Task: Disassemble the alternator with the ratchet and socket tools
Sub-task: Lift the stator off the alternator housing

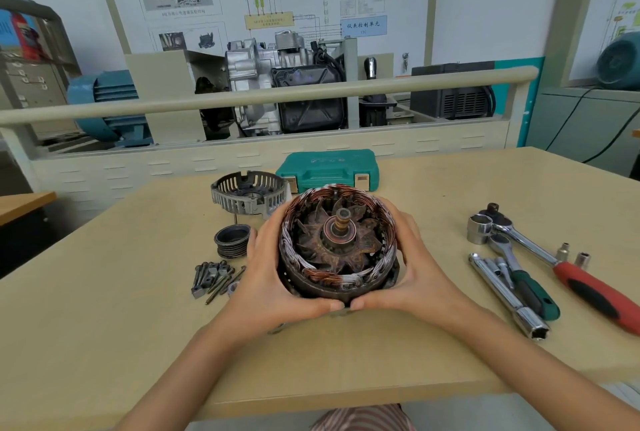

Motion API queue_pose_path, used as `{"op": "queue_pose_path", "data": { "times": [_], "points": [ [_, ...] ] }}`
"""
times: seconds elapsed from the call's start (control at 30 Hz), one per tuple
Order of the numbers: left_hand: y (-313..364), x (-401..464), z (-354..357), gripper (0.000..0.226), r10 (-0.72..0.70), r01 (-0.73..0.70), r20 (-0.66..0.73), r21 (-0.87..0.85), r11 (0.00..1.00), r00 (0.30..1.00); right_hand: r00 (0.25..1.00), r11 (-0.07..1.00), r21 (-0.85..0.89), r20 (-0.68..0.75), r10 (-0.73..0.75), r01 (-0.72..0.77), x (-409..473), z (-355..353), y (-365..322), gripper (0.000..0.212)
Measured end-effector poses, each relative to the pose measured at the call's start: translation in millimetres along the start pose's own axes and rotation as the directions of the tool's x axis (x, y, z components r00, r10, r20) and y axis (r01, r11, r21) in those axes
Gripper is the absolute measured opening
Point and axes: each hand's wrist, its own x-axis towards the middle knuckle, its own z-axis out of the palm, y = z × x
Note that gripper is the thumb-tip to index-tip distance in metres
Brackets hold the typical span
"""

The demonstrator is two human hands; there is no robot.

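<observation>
**Copper windings cupped in both hands**

Copper-wound and rusty, the alternator stator and rotor assembly (337,242) sits at the middle of the pale wooden table (104,309), shaft end up. The left hand (273,278) curls round its left side and the right hand (408,271) round its right, fingers wrapped along the outer ring, both thumbs meeting at the near edge. Both hands hold the assembly firmly.

Just behind it to the left lies the removed grey slotted end cover (247,193), open side up. In front of that stands a dark grooved pulley (232,240), and nearer still a small heap of long bolts and nuts (213,280), close beside the left hand.

On the right of the table, well apart from the alternator, lie the tools: a red-handled ratchet (568,271) with a large socket (479,229) at its head, a green-handled ratchet (523,281), a chrome extension bar (509,299), and two small loose sockets (573,255).

A closed green tool case (329,169) rests at the far edge of the table.
</observation>
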Motion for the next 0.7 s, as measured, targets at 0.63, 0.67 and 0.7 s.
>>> {"op": "queue_pose_path", "data": {
  "times": [0.63, 0.67, 0.7],
  "points": [
    [1, -7, 0, 0.107, 0.074, -0.073, -0.058, 0.018, 0.997, 0.996, 0.99, 0.973, 0.21, -0.076, 0.119, -0.1, -9, 0, 14, 0.094],
    [-1, -8, -1, 0.108, 0.058, -0.059, -0.054, -0.011, 0.998, 0.997, 0.99, 0.97, 0.224, -0.079, 0.12, -0.099, -9, 0, 13, 0.093],
    [-3, -9, -2, 0.11, 0.037, -0.04, -0.05, -0.048, 0.998, 0.998, 0.99, 0.97, 0.227, -0.084, 0.113, -0.091, -9, -1, 12, 0.091]
  ]
}}
